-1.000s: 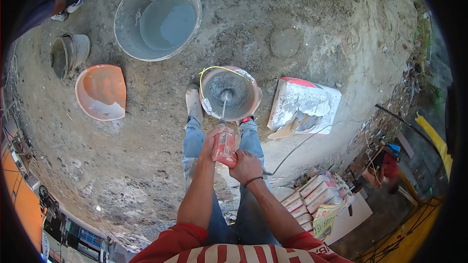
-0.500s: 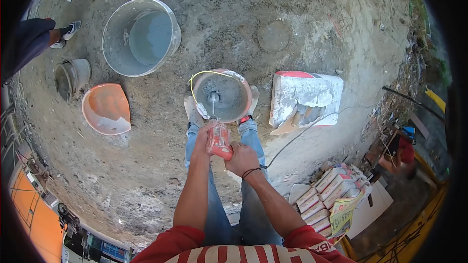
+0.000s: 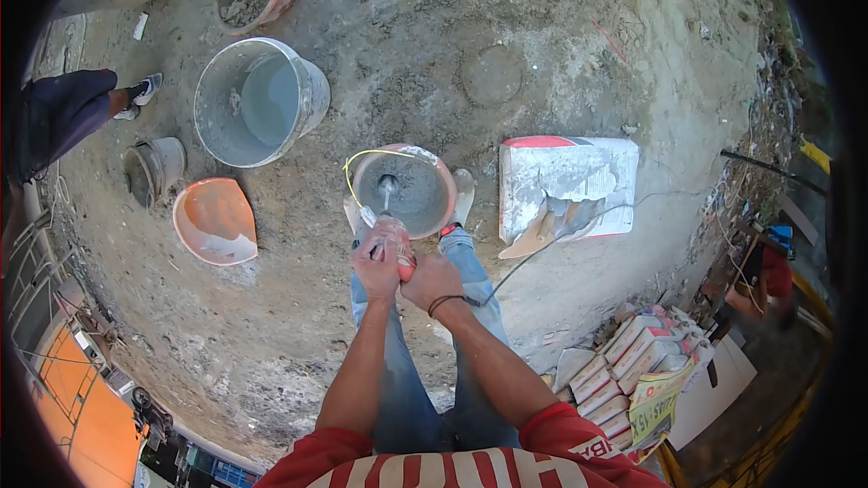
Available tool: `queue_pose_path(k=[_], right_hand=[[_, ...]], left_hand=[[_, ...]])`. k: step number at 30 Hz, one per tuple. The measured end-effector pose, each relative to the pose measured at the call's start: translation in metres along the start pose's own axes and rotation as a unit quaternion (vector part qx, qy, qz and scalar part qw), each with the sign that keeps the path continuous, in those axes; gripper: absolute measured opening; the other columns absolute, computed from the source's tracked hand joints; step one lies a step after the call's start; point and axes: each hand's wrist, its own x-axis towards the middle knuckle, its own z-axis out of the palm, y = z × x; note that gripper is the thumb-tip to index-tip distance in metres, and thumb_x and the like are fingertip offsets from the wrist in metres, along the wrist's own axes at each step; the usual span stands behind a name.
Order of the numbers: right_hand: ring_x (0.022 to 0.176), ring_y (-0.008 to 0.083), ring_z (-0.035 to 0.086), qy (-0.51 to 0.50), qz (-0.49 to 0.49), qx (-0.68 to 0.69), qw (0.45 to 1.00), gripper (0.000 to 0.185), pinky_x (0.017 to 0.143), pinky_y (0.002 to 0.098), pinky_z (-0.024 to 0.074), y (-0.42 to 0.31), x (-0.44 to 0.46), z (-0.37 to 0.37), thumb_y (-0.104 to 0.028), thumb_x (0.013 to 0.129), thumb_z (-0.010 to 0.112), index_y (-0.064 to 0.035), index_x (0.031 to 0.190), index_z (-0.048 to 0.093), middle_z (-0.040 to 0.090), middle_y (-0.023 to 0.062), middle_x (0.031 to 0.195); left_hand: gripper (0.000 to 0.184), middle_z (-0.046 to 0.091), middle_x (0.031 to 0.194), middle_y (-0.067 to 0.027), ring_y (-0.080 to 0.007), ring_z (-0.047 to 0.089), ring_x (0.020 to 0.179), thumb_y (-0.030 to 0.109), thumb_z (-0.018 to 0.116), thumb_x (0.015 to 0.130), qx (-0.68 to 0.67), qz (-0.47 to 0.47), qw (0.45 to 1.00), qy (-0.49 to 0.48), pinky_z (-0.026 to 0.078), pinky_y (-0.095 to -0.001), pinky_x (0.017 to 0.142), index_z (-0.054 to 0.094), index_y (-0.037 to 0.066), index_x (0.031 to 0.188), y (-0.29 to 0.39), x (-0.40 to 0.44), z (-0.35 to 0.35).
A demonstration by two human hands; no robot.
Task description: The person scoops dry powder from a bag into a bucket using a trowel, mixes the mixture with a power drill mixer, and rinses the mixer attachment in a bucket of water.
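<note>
Currently, on my feed, near frame centre, left hand [image 3: 375, 266] and right hand [image 3: 434, 283] have fingers curled closed, gripping the red mixing drill [image 3: 402, 256]; its shaft [image 3: 387, 202] enters the bucket [image 3: 443, 188] just above.

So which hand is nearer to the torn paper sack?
Right. The right hand, on the red power mixer, is below and left of the torn paper sack in the picture; the left hand, also on it, lies farther left.
</note>
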Motion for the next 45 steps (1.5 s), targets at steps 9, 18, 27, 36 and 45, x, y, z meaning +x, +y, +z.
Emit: queue_pose_path(k=[9, 18, 27, 36, 45], right_hand=[[0.096, 0.0427, 0.074, -0.025, -0.074, -0.053, 0.996, 0.034, 0.085, 0.0511, 0.06, 0.003, 0.022, -0.032, -0.026, 0.08, 0.069, -0.0007, 0.102, 0.075, 0.075, 0.0269, 0.1], [0.094, 0.0414, 0.075, -0.087, -0.155, -0.137, 0.975, 0.035, 0.084, 0.0504, 0.0599, 0.022, 0.005, -0.045, -0.025, 0.081, 0.068, -0.0024, 0.107, 0.073, 0.075, 0.0236, 0.103], [0.09, 0.039, 0.075, -0.061, -0.149, -0.201, 0.966, 0.045, 0.077, 0.0504, 0.0589, 0.056, -0.017, 0.009, -0.022, 0.082, 0.067, -0.0033, 0.123, 0.064, 0.073, 0.02, 0.104], [0.088, 0.0366, 0.074, -0.056, -0.091, -0.23, 0.967, 0.038, 0.075, 0.05, 0.0585, 0.036, -0.035, 0.054, -0.021, 0.084, 0.067, -0.0044, 0.118, 0.063, 0.071, 0.0161, 0.105], [0.093, 0.0409, 0.073, 0.054, 0.007, -0.066, 0.996, 0.035, 0.082, 0.0512, 0.0584, -0.006, -0.028, 0.039, -0.031, 0.078, 0.077, -0.0087, 0.103, 0.069, 0.074, 0.0196, 0.098]], left_hand=[[0.019, 0.069, 0.078, -0.0004, -0.0083, 0.059, 0.07, 0.008, 0.068, 0.099, -0.11, -0.195, 0.963, 0.152, 0.05, -0.0269, 0.066, 0.073, -0.005, 0.086, -0.001, 0.004, 0.021], [0.018, 0.071, 0.119, -0.0116, -0.0199, 0.069, 0.104, 0.007, 0.065, 0.099, -0.078, -0.198, 0.963, 0.164, 0.056, -0.036, 0.093, 0.07, -0.004, 0.113, 0.003, -0.044, 0.023], [0.034, 0.074, 0.107, -0.0133, -0.0248, 0.075, 0.087, 0.016, 0.076, 0.092, -0.226, -0.642, 0.703, -0.207, 0.064, -0.044, 0.078, 0.067, 0.003, 0.122, -0.049, -0.021, -0.005], [0.06, 0.077, 0.106, -0.0141, -0.0248, 0.076, 0.086, 0.029, 0.099, 0.062, 0.112, -0.563, 0.787, -0.226, 0.063, -0.044, 0.073, 0.074, 0.001, 0.108, -0.091, -0.032, -0.007], [0.035, 0.071, 0.1, -0.0225, -0.0361, 0.074, 0.092, 0.022, 0.07, 0.091, -0.457, -0.669, 0.558, -0.181, 0.064, -0.0518, 0.082, 0.063, -0.003, 0.115, -0.057, 0.032, -0.031]])
